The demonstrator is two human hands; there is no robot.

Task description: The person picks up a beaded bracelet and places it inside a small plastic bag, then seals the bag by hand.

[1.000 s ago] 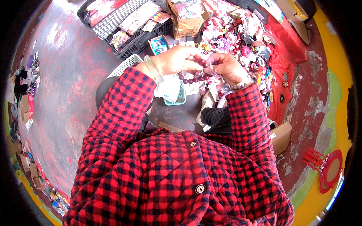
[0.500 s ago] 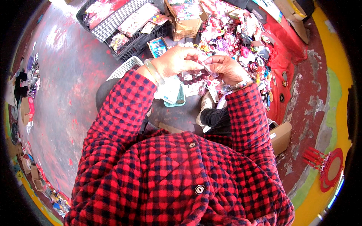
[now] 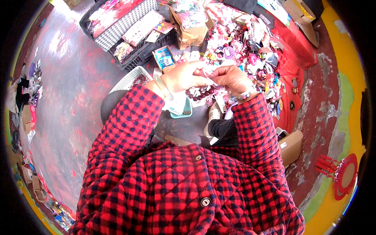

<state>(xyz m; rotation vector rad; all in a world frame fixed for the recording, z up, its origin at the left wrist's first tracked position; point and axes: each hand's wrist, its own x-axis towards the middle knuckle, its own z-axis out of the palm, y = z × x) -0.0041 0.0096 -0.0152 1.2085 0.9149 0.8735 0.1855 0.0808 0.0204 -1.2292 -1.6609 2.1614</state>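
Underfoot, paint-stained floor (image 3: pixel 74 90) (red cloth (image 3: pixel 293 58) beyond)

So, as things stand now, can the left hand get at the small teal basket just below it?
Probably yes, but not at once. The teal basket lies just under the left hand with nothing between them, yet its fingers are pinched on the dark bead string, shared with the right hand.

The grey concrete floor (image 3: pixel 74 90) was smeared with red paint; a red cloth (image 3: pixel 293 58) covered it at right, daylight glaring.
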